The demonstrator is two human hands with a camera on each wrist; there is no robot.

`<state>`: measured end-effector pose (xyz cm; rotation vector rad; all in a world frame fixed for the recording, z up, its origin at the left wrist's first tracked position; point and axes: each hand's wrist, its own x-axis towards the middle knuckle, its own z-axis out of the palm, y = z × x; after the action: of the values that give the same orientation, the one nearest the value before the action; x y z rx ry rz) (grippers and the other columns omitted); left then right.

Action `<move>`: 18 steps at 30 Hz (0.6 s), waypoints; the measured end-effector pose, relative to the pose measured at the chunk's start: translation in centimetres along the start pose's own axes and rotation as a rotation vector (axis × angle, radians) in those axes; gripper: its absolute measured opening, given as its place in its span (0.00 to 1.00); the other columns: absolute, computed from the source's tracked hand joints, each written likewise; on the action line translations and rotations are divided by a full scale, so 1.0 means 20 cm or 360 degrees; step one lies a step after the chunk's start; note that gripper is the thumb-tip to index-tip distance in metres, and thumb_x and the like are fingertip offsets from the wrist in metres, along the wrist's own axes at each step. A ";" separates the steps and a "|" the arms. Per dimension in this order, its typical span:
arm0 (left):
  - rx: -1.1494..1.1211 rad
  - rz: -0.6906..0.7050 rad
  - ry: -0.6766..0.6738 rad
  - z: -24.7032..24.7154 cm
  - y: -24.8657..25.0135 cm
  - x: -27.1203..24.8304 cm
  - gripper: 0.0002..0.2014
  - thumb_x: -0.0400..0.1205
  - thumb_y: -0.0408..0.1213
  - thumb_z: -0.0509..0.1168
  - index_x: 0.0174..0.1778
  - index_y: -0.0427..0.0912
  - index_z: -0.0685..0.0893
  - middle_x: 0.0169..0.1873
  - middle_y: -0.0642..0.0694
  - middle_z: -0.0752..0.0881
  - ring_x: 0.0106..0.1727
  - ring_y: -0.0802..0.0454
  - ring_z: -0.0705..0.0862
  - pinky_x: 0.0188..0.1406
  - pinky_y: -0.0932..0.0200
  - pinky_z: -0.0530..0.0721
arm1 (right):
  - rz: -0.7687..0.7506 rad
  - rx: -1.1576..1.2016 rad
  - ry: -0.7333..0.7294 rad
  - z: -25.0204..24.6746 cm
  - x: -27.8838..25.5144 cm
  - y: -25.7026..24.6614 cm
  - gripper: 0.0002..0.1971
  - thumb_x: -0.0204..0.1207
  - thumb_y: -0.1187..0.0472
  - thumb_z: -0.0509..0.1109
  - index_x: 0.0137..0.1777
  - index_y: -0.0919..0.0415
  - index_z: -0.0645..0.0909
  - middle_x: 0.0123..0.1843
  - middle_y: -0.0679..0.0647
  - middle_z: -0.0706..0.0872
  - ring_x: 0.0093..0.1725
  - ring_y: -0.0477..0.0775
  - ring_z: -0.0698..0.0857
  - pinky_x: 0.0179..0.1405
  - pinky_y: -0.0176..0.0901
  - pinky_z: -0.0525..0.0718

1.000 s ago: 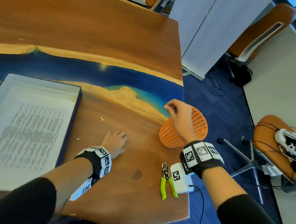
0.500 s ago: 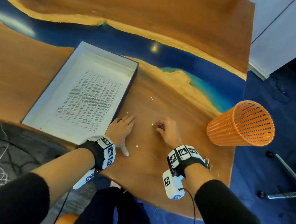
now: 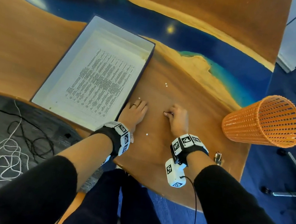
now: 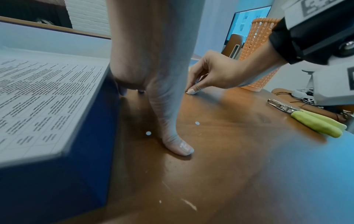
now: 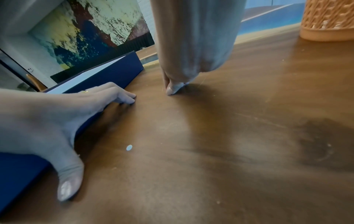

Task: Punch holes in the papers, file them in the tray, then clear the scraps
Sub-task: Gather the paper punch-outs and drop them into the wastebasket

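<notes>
Right hand (image 3: 178, 119) pinched small white paper scrap (image 4: 188, 92) on wooden table (image 3: 184, 156). Left hand (image 3: 133, 112) lay flat, fingers relaxed, touching dark-blue rectangular tray (image 3: 51, 77).

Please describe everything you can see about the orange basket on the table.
The orange basket looks like plastic, with walls made of a lattice of small slots and a solid band at its base. It is round, narrower at the base and wider at the open rim. It stands upright on the wooden table, near the right edge, beyond the right hand. Neither hand touches it. Whether anything lies inside cannot be told.
</notes>
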<state>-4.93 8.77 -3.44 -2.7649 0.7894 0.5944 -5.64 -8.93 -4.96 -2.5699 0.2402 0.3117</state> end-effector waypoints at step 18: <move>-0.0013 -0.0057 0.0075 0.00 0.01 0.04 0.49 0.64 0.38 0.81 0.75 0.35 0.58 0.80 0.43 0.64 0.81 0.46 0.64 0.73 0.47 0.72 | -0.0207 -0.0235 -0.0119 0.01 0.02 0.00 0.06 0.80 0.67 0.62 0.48 0.70 0.78 0.55 0.64 0.79 0.51 0.67 0.81 0.47 0.55 0.77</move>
<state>-4.46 8.30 -3.76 -2.8034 0.7474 0.5289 -5.37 -8.91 -5.14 -2.6970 0.0228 0.3891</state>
